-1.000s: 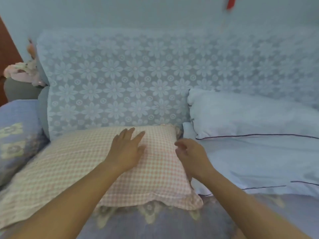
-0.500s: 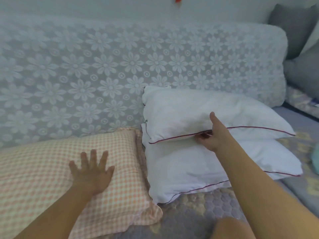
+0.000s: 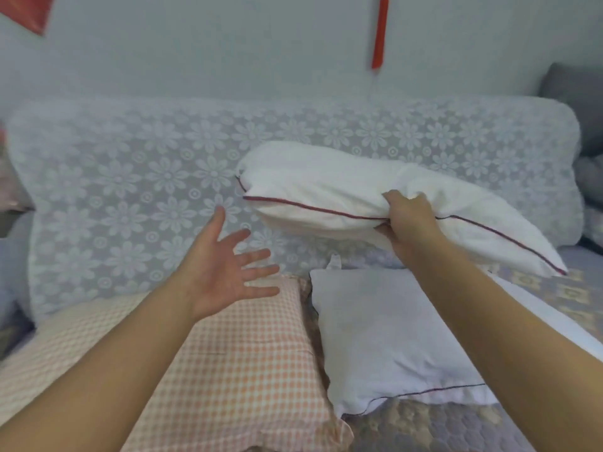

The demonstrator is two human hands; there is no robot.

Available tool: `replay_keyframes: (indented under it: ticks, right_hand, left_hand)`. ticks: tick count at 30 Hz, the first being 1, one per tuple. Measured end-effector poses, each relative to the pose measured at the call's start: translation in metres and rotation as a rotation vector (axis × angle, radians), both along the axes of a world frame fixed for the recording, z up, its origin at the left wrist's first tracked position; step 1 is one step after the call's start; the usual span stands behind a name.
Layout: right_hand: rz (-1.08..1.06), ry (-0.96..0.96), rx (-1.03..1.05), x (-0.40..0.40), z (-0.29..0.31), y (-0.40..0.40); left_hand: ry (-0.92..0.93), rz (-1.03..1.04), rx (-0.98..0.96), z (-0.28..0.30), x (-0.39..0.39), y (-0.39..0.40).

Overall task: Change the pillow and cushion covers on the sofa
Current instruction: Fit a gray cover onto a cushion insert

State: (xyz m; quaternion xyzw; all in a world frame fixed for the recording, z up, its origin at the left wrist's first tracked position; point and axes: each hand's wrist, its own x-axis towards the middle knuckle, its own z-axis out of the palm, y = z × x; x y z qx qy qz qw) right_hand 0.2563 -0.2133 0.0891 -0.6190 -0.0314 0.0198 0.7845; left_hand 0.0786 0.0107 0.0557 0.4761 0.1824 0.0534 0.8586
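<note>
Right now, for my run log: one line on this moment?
right hand: grips white pillow, lifted | left hand: open, reaching | checked pillow: on sofa

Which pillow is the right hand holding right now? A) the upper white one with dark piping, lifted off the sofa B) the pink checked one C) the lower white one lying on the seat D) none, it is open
A: the right hand grips the piped edge of the upper white pillow, held clear above the lower white pillow.
</note>
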Motion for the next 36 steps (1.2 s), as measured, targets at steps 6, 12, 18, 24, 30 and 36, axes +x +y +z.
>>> replay_keyframes:
  ticks: [6,12,18,24,30,36]
  right_hand:
    - [0.521,0.066,-0.335,-0.132,-0.086,0.072]
    - [0.8,-0.411,-0.917,-0.187,-0.114,0.109]
    - [0.797,-0.982,-1.027,-0.188,-0.081,0.216]
    - [0.801,-1.207,-1.175,-0.209,-0.093,0.33]
    - [0.799,-1.237,-1.473,-0.223,-0.174,0.381]
    - [0.7,-1.327,-1.356,-0.247,-0.229,0.38]
  left_hand:
    - [-0.101,0.681,-0.075,0.001,-0.092,0.034]
    - [0.511,0.662,0.162,-0.122,-0.191,0.088]
    - [0.345,0.551,0.339,-0.126,-0.202,0.089]
    - [0.515,0.657,0.431,-0.149,-0.263,0.161]
    - [1.197,0.783,1.344,-0.191,-0.349,0.274]
    - [1.347,0.601,1.377,-0.213,-0.393,0.343]
